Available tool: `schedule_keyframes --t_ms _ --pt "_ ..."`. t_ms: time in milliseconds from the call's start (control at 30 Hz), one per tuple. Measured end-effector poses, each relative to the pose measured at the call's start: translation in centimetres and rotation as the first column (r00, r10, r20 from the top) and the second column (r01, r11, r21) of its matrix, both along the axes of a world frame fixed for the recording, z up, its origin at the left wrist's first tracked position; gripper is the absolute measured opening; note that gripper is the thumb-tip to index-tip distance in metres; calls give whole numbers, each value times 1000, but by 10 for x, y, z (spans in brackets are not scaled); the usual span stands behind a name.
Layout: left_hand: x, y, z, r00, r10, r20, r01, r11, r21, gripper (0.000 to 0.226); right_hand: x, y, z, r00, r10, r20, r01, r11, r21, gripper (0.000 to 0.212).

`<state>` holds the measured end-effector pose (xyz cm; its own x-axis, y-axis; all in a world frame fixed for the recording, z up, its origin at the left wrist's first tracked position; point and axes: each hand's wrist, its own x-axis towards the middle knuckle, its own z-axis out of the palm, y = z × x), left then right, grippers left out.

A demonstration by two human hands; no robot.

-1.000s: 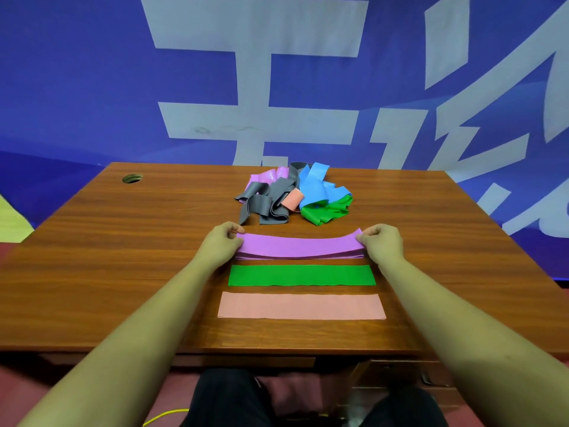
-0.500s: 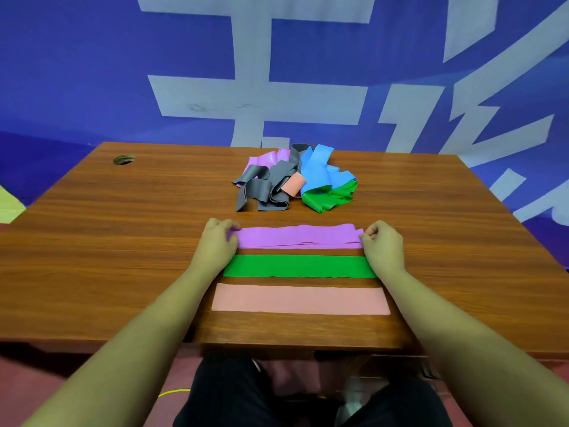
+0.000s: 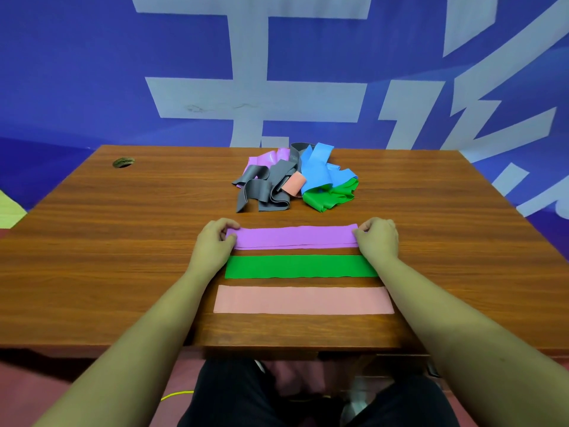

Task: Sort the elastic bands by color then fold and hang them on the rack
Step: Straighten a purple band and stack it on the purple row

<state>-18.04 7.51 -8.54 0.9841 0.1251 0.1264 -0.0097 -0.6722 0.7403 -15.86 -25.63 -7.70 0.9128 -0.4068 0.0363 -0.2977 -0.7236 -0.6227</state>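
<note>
A folded purple band [image 3: 294, 236] lies flat across the wooden table [image 3: 123, 241]. My left hand [image 3: 214, 241] pinches its left end and my right hand [image 3: 378, 240] pinches its right end. Just nearer to me lie a flat green band [image 3: 300, 266] and a flat pink band [image 3: 303, 299], parallel to the purple one. Behind them sits a tangled pile of bands [image 3: 292, 180] in grey, blue, green, purple and pink. No rack is in view.
A round cable hole [image 3: 123, 162] sits in the table's far left corner. A blue banner with large white characters [image 3: 246, 97] rises right behind the table. The table's front edge runs just past the pink band, above my lap.
The purple band was lifted and slightly bowed between my hands; it now lies flat on the table above the green band. The camera has tilted a little.
</note>
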Motion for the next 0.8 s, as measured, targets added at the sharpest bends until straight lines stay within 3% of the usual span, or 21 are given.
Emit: schedule_keyframes --t_ms 200,333,533,800 --pt "-2 -1 0 994 38 105 -37 999 -8 23 -6 -4 4 986 54 158 -79 985 157 9" --pt "-3 -5 6 986 58 156 -59 998 -2 25 -6 -5 15 990 5 140 -43 962 269 9" --pt "1 -11 8 1000 7 6 -8 995 99 20 -9 -14 11 995 -34 92 15 981 194 13" --pt "0 -15 2 999 7 -37 0 985 170 22 -21 -4 2 997 -1 79 2 1000 -7 6"
